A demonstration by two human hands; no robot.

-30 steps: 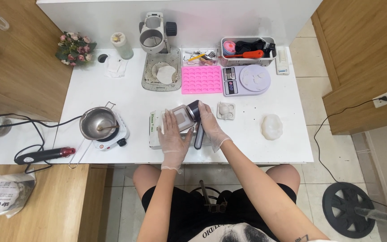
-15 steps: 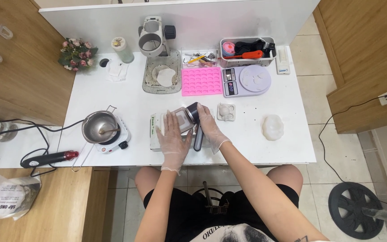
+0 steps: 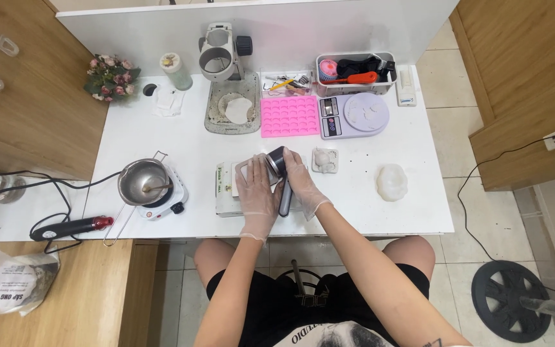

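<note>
Our left hand (image 3: pixel 256 193) lay flat, fingers spread wide, on a white slab (image 3: pixel 244 173) atop the box (image 3: pixel 225 191) near the table's (image 3: pixel 162 132) front edge. Our right hand (image 3: pixel 300 182) gripped a dark tool (image 3: pixel 279 172), its round head touching the slab. A pot (image 3: pixel 142 182) stood left; a pink mould (image 3: pixel 290 116) lay behind.

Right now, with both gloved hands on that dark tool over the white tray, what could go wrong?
1. The tool sits between the left hand and right hand; a slip could nudge the tray, which lies near the table edge.
2. The pot on its small burner is close to the left elbow, so a sideways move might tip it.
3. The cord trails off the table and could snag.
</note>
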